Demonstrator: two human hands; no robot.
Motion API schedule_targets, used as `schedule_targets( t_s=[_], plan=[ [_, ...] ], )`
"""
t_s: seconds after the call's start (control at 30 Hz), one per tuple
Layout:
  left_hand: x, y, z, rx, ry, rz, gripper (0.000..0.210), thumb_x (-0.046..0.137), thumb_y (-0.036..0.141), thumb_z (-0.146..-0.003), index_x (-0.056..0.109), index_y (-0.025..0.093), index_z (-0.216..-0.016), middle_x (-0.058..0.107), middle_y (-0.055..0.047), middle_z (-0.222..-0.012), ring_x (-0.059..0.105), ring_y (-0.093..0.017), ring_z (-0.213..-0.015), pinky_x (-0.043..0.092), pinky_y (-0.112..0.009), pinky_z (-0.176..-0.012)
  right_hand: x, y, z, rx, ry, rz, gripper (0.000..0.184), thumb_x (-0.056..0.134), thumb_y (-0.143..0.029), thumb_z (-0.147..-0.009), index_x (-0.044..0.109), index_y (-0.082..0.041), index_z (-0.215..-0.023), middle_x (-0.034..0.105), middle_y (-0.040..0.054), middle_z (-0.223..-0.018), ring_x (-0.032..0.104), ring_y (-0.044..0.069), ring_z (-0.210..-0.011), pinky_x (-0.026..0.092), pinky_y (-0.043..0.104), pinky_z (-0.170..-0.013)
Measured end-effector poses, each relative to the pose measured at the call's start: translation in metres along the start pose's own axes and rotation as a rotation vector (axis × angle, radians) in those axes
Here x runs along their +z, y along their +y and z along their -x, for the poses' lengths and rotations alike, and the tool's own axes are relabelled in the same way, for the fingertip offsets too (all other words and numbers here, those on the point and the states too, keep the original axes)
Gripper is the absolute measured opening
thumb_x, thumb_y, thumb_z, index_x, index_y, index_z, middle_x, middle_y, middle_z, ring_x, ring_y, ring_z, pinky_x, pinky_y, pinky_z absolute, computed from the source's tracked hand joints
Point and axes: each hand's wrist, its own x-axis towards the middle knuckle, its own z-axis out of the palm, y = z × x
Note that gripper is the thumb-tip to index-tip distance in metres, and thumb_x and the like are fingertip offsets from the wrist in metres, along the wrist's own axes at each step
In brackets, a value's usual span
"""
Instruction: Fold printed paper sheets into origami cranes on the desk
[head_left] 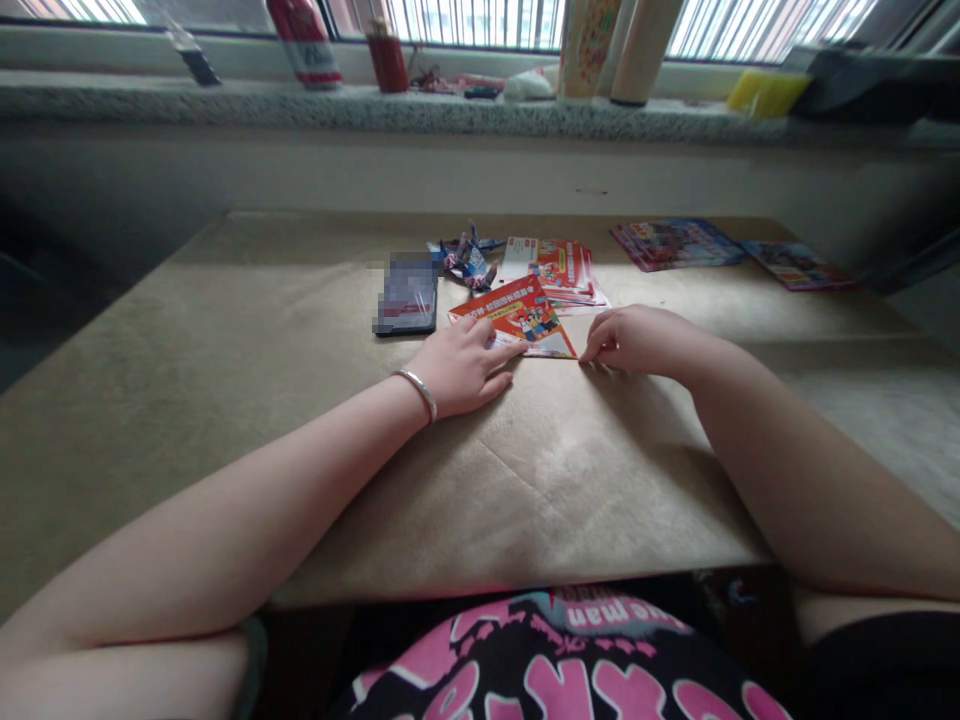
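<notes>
A red printed paper leaflet (517, 303), apparently folded, with a slanting right edge, lies on the table in front of me. My left hand (459, 368), a silver bangle at its wrist, rests on the leaflet's lower left part with fingers spread. Its index finger stretches along the lower edge. At the lower right corner, my right hand (634, 338) has thumb and forefinger pinched together on the paper's tip; the other fingers are curled in. Just behind lies a stack of similar red leaflets (566, 262).
A dark phone-like device (409, 295) lies left of the leaflet, beside folded blue paper pieces (469, 258). Colourful booklets (675, 245) lie at the back right, another (796, 265) farther right. Bottles and a red can (387, 60) stand on the stone windowsill (465, 115) beyond the table (225, 370).
</notes>
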Motion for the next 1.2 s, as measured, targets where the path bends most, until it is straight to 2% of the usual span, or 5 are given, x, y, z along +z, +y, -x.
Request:
schedule_targets(
  t_s=[0.13, 0.3, 0.43, 0.8, 1.2],
  plan=[
    [0.0, 0.0, 0.0, -0.001, 0.006, -0.002, 0.052, 0.039, 0.052, -0.097, 0.044, 0.034, -0.146, 0.056, -0.011, -0.128, 0.05, -0.029, -0.115, 0.04, -0.042, -0.1, -0.002, -0.006, 0.003, 0.016, 0.075, 0.107, 0.026, 0.058, -0.012, -0.073, 0.079, -0.028, -0.077, 0.076, 0.0006, -0.089, 0.064, 0.018, -0.075, 0.044, 0.029, -0.063],
    [0.001, -0.001, 0.0, 0.011, 0.017, -0.013, 0.053, 0.04, 0.051, -0.097, 0.043, 0.034, -0.147, 0.056, -0.011, -0.126, 0.051, -0.029, -0.114, 0.04, -0.042, -0.1, 0.005, -0.022, 0.001, -0.092, 0.383, 0.002, 0.031, 0.05, -0.011, -0.08, 0.078, -0.021, -0.089, 0.075, 0.0053, -0.095, 0.066, 0.019, -0.088, 0.048, 0.03, -0.079],
    [0.002, -0.001, 0.0, 0.01, 0.025, -0.02, 0.053, 0.039, 0.051, -0.097, 0.043, 0.033, -0.147, 0.056, -0.012, -0.126, 0.051, -0.03, -0.115, 0.039, -0.043, -0.101, 0.017, -0.034, -0.003, -0.313, 0.302, -0.036, 0.035, 0.05, -0.011, -0.083, 0.077, -0.021, -0.102, 0.075, 0.0058, -0.101, 0.065, 0.019, -0.093, 0.047, 0.031, -0.087],
    [-0.001, 0.001, 0.001, 0.054, -0.04, -0.093, 0.059, 0.034, 0.055, -0.098, 0.037, 0.027, -0.151, 0.057, -0.015, -0.126, 0.051, -0.031, -0.112, 0.036, -0.042, -0.099, 0.022, -0.05, -0.005, -0.252, 0.301, 0.037, 0.031, 0.047, -0.019, -0.09, 0.077, -0.018, -0.098, 0.071, 0.009, -0.091, 0.062, 0.019, -0.085, 0.045, 0.031, -0.08],
    [-0.007, 0.001, 0.002, 0.078, -0.053, -0.067, 0.055, 0.036, 0.055, -0.098, 0.035, 0.038, -0.15, 0.057, -0.013, -0.126, 0.051, -0.031, -0.112, 0.041, -0.042, -0.094, 0.018, -0.056, -0.003, -0.227, 0.269, 0.122, 0.03, 0.047, -0.022, -0.091, 0.076, -0.017, -0.094, 0.068, 0.0093, -0.089, 0.06, 0.019, -0.081, 0.043, 0.03, -0.074]
  ],
)
